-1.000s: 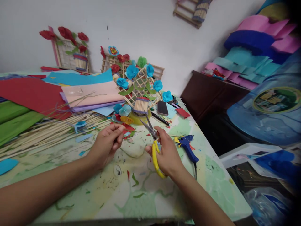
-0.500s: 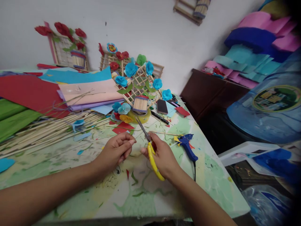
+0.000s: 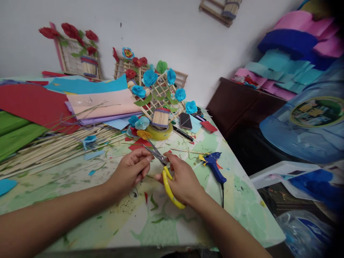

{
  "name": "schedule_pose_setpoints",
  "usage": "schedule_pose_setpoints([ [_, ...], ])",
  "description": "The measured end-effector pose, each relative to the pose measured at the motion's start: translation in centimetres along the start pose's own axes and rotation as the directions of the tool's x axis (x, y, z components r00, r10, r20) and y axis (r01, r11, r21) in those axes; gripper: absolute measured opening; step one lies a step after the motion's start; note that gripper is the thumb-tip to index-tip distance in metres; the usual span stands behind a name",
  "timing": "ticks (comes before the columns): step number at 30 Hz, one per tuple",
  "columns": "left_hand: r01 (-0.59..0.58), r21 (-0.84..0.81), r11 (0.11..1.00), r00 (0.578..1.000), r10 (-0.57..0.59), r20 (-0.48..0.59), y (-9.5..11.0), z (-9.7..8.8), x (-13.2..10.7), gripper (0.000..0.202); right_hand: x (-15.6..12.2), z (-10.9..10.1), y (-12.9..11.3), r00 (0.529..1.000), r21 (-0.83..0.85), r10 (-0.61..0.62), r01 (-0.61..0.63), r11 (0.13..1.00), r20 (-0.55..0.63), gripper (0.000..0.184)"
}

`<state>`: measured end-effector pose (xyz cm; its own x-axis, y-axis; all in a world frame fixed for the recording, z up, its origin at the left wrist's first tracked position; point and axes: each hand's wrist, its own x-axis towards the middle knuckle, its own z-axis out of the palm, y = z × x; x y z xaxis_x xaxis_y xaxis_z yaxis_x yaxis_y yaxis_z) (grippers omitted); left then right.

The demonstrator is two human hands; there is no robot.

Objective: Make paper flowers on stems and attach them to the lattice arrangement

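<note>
Yellow-handled scissors [image 3: 168, 188] are in my right hand [image 3: 184, 179], their blades parted and pointing up and left. The blade tips reach the fingertips of my left hand [image 3: 134, 166], which is closed in a pinch. Whatever lies between those fingers is too small or hidden to make out. Just beyond the blades are red paper scraps [image 3: 140, 144] and a roll of yellow tape [image 3: 161, 133]. A bamboo lattice with blue paper flowers [image 3: 158, 95] leans behind the tape.
A blue glue gun [image 3: 215, 167] with a cord lies to the right. Thin bamboo sticks [image 3: 61, 150] and stacked coloured paper [image 3: 102, 104] cover the left. A phone [image 3: 185, 121] and a black pen [image 3: 182, 133] lie by the lattice. A large water bottle [image 3: 303, 125] stands beyond the table's right edge.
My right hand has moved slightly left, bringing the scissors to my left fingertips. The blades have spread apart. My left hand has shifted a little left.
</note>
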<state>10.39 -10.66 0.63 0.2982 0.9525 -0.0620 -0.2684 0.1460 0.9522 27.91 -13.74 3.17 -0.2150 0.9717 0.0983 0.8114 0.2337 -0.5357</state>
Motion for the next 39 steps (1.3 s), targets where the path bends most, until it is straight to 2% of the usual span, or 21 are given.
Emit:
schedule_pose_setpoints([
  [4,0.01,0.011,1.0,1.0,-0.01,0.002,0.1,0.2,-0.1,0.019,-0.1,0.2,0.0,1.0,0.071,-0.007,0.008,0.997,-0.012,0.046],
  [7,-0.004,0.01,1.0,1.0,0.004,0.002,0.5,0.2,-0.1,0.021,0.0,0.3,0.5,1.0,0.232,-0.018,0.012,0.973,0.024,0.041],
  [9,-0.016,0.018,1.0,1.0,0.015,0.025,0.5,0.1,-0.2,0.022,0.4,0.1,1.3,1.0,0.381,-0.013,0.003,0.925,0.024,0.041],
  [11,-0.024,0.032,0.999,0.997,0.022,0.068,0.4,-0.1,-0.3,0.022,1.0,-0.7,2.5,0.998,0.539,0.048,-0.016,0.842,-0.046,0.045],
  [13,-0.025,0.041,0.999,0.995,0.021,0.098,0.1,-0.1,-0.4,0.021,1.5,-1.9,3.6,0.972,0.641,0.166,-0.02,0.767,-0.168,0.05],
  [15,-0.012,0.033,0.999,0.997,0.009,0.077,0.0,-0.1,-0.3,0.02,1.8,-2.9,4.2,0.94,0.556,0.207,-0.022,0.831,-0.272,0.05],
  [16,-0.001,0.023,1.0,0.998,-0.001,0.056,0.0,-0.1,-0.3,0.019,1.9,-3.1,4.2,0.936,0.525,0.204,-0.025,0.851,-0.287,0.049],
  [18,0.016,-0.009,1.0,1.0,-0.016,0.013,0.2,0.0,-0.1,0.018,1.7,-3.0,3.6,0.954,0.486,0.162,-0.021,0.874,-0.251,0.048],
  [20,0.018,-0.031,0.999,1.0,-0.018,-0.012,0.5,0.0,0.1,0.018,1.2,-2.2,2.7,0.98,0.447,0.109,-0.025,0.894,-0.164,0.046],
  [23,0.009,-0.029,1.0,1.0,-0.01,-0.017,0.7,-0.1,0.1,0.018,0.6,-0.7,1.4,0.995,0.286,0.065,-0.042,0.957,-0.071,0.043],
  [26,0.015,-0.012,1.0,1.0,-0.015,-0.009,0.5,-0.2,0.0,0.019,0.2,-0.1,0.8,0.999,0.128,0.027,-0.021,0.992,-0.046,0.044],
  [29,0.029,0.003,1.0,1.0,-0.029,-0.001,0.2,-0.2,0.0,0.02,0.3,-0.3,0.6,0.998,0.039,0.021,-0.019,0.999,-0.053,0.046],
  [33,0.042,0.011,0.999,0.999,-0.042,0.005,0.4,-0.1,0.1,0.02,0.3,-0.5,0.8,0.997,0.038,0.039,-0.037,0.999,-0.063,0.045],
  [39,0.034,0.01,0.999,0.999,-0.034,0.024,1.0,0.0,0.1,0.022,0.7,0.0,1.8,0.998,0.201,0.056,-0.048,0.978,-0.038,0.045],
])
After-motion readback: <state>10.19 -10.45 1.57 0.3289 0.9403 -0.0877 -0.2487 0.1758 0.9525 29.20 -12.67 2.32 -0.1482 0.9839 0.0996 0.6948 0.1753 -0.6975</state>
